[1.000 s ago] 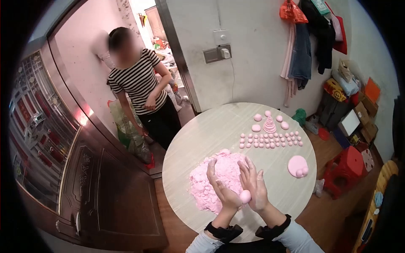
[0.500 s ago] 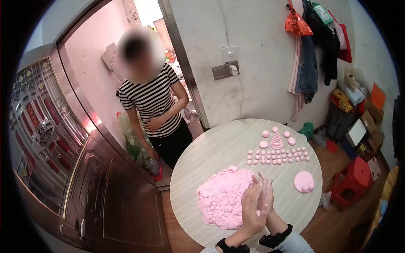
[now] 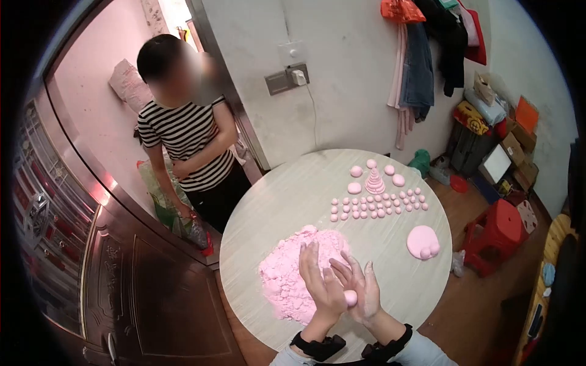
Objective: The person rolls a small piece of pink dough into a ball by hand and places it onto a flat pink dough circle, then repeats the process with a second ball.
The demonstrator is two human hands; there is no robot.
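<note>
Between the heels of my two hands sits a pink dough ball (image 3: 350, 298). My left hand (image 3: 321, 283) is upright with its fingers stretched, in front of the crumbly pink dough mass (image 3: 287, 274). My right hand (image 3: 362, 290) faces it with the palm up and fingers spread, touching the ball. Farther back on the round table (image 3: 256, 213) are rows of small pink balls (image 3: 372, 206), a tiered pink cone (image 3: 375, 182) and several larger pink pieces (image 3: 398, 180) around it. A flat pink disc (image 3: 422, 242) with small balls on it lies at the right.
A person in a striped shirt (image 3: 186, 143) stands in the doorway behind the table's left side. A red stool (image 3: 494, 235) is at the right. Clothes (image 3: 418, 67) hang on the wall, and boxes (image 3: 516, 149) are stacked beyond the stool.
My hands have parted at the fingers, and the pink ball now shows between them. The whole view has shifted, so the table appears farther left and higher.
</note>
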